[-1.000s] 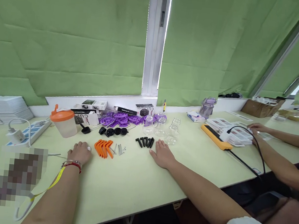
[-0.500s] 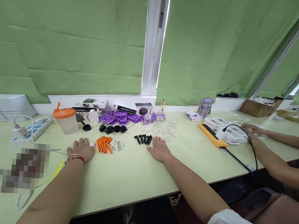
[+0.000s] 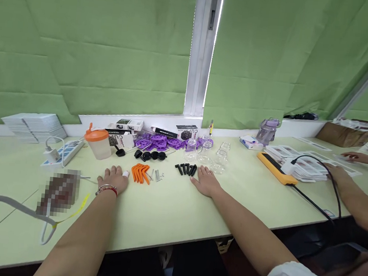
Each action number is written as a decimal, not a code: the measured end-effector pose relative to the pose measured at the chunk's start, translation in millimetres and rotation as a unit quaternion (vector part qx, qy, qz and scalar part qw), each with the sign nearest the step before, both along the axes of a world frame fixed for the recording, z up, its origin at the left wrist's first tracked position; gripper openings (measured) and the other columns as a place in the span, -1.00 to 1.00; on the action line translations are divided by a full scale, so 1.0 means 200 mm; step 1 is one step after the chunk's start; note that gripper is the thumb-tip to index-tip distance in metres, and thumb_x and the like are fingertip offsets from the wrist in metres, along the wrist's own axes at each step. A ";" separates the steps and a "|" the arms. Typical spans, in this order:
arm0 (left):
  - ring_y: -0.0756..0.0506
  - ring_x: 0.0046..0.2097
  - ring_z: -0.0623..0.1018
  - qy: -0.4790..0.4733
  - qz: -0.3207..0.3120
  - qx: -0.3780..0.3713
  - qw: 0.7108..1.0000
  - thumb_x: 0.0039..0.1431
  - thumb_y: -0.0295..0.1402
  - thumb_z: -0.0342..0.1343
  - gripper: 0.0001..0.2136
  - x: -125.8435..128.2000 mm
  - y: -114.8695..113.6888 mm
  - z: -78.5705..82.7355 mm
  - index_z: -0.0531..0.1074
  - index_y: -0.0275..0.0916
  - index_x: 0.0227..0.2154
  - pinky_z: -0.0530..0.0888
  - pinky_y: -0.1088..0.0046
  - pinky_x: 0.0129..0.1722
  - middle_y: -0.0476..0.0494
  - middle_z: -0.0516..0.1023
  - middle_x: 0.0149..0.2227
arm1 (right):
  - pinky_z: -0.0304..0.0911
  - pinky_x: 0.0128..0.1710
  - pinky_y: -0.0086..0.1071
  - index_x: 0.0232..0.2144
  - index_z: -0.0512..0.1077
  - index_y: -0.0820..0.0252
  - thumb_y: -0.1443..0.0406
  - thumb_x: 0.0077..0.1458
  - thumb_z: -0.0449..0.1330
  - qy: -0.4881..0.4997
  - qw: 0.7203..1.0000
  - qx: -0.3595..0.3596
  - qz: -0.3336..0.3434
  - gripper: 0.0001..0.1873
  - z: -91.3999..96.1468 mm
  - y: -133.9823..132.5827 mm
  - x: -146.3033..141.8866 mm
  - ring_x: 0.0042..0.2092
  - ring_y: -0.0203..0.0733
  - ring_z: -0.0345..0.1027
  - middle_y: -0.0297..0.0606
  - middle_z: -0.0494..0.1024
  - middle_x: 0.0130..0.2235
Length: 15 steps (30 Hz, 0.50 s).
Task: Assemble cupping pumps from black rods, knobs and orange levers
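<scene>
We rest both hands flat on the pale green tabletop [image 3: 163, 214], palms down and holding nothing. Our left hand [image 3: 114, 179], with a red bracelet at the wrist, lies with its fingers spread just left of a small fan of orange angled plastic pieces [image 3: 140, 173]; the thumb tip sits almost against them, though we cannot tell whether it touches. Beside the orange pieces, to their right, lie a few short silver screws [image 3: 157, 176].

Our right hand [image 3: 206, 182] is likewise open and flat, its fingertips just short of a row of short black plastic pegs [image 3: 186, 169] and near a cluster of small clear glass jars [image 3: 213, 154]. Between our hands the table is bare.

Further back, towards the window sill, we see a heap of purple round plastic parts [image 3: 160, 141], a few black round knobs [image 3: 151, 155] in front of it, and small printed cardboard boxes [image 3: 123, 125]. Left of these stands a translucent cup with an orange lid [image 3: 98, 142], and further left a white power strip [image 3: 63, 153] with a plug in it.

To our right, another person's hands [image 3: 340, 172] rest by a stack of printed cards [image 3: 301, 166], next to a yellow oblong power strip [image 3: 277, 168] with a black cable running off the table edge.
</scene>
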<state>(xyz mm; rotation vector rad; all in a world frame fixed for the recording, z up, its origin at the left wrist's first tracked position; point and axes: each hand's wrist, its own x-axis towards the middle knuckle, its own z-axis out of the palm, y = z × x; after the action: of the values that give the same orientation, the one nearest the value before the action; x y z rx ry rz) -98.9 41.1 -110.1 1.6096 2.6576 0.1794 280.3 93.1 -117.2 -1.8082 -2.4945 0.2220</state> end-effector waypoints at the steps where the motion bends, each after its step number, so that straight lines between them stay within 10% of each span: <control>1: -0.37 0.31 0.00 0.001 0.000 -0.001 1.000 0.18 -0.19 -0.28 -0.41 0.00 0.00 0.00 0.08 -0.31 0.25 0.06 -0.18 0.14 -0.28 -0.03 0.34 | -0.42 0.28 -0.13 0.31 -0.18 0.47 -0.16 0.14 -0.39 0.000 1.000 0.001 0.000 -0.05 0.00 0.00 0.00 0.35 0.09 -0.40 0.01 -0.22 0.35; 15: -0.36 0.32 0.00 0.006 0.004 0.002 1.000 0.18 -0.18 -0.26 -0.42 0.04 -0.06 0.02 0.09 -0.27 0.25 0.07 -0.16 0.14 -0.28 -0.01 0.33 | -0.38 0.28 -0.10 0.30 -0.14 0.48 -0.14 0.17 -0.33 0.003 1.000 0.011 -0.001 -0.08 -0.03 0.01 0.00 0.35 0.11 -0.37 0.02 -0.19 0.35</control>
<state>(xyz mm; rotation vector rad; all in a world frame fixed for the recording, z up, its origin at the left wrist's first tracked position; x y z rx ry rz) -91.5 29.9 -106.4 1.6075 2.6749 0.1763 279.8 94.7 -122.7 -1.7992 -2.4810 0.1986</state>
